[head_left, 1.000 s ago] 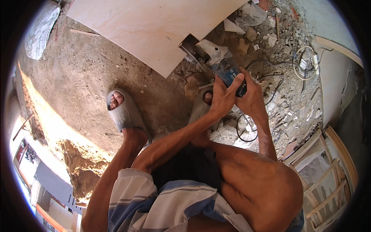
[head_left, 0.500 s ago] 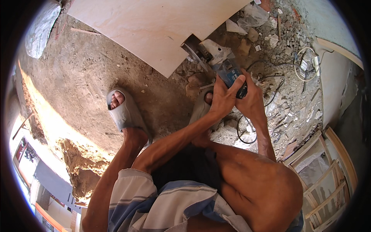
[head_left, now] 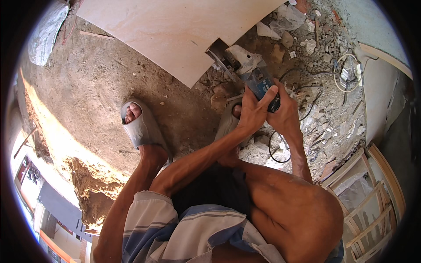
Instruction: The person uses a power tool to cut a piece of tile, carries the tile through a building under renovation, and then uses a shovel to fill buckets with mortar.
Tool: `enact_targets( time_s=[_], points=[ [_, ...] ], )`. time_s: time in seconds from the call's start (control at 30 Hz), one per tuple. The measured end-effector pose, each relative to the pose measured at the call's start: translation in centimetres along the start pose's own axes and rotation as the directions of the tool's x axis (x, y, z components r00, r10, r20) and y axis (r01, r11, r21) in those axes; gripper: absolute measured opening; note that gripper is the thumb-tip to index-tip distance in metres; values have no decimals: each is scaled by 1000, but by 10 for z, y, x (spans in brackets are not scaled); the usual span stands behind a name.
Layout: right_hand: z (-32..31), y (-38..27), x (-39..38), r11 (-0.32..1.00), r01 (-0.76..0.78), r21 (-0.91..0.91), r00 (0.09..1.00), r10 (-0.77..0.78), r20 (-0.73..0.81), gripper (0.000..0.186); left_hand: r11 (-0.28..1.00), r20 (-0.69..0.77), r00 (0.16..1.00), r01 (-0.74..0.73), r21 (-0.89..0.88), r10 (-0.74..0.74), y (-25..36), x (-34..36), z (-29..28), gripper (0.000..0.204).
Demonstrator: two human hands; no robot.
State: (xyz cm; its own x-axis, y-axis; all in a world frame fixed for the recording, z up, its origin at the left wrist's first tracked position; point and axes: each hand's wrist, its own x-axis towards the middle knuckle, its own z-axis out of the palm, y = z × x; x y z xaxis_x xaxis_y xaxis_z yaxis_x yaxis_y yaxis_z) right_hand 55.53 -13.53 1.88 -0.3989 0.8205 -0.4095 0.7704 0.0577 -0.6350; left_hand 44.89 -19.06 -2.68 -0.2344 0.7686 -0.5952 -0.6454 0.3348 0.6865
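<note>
The grip is two-handed: the left hand [head_left: 253, 111] and the right hand [head_left: 284, 109] both have their fingers folded around the rear body of a blue-and-grey angle grinder [head_left: 258, 79], with no slack to be seen between palms and casing. The left thumb lies along the top, while the right hand wraps the right side and back end. Holding it so, from both sides and behind the head, probably keeps the tool from twisting and the fingers well apart from the disc guard [head_left: 215, 50].

The grinder points far and left, its guard overlapping the right edge of a large pale slab [head_left: 166, 39]; whether the disc touches that edge cannot be told. The slab seems to lie flat on the dirt floor [head_left: 92, 83], one corner turned toward the person, which leaves that edge within easy reach.

The feet, in grey slippers [head_left: 149, 127], are set apart, likely for a steady squat. A black cord [head_left: 316, 97] runs over the rubble [head_left: 326, 125] to the right, on the side away from the slab, which would suit keeping it clear of the disc. Farther right lies a coiled white cable [head_left: 335, 72].
</note>
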Motion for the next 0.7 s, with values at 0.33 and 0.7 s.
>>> enact_targets(
  time_s=[0.33, 0.7],
  points=[
    [-1, -6, -3, 1000, 6, 9, 1000, -6, -14, 77, 999, 12, 999, 43, 9, -43, 11, -4, -1, 55],
    [-2, -5, -3, 1000, 7, -17, 1000, -7, -3, 78, 999, 23, 999, 34, -18, -33, 7, -4, -2, 58]
  ],
)
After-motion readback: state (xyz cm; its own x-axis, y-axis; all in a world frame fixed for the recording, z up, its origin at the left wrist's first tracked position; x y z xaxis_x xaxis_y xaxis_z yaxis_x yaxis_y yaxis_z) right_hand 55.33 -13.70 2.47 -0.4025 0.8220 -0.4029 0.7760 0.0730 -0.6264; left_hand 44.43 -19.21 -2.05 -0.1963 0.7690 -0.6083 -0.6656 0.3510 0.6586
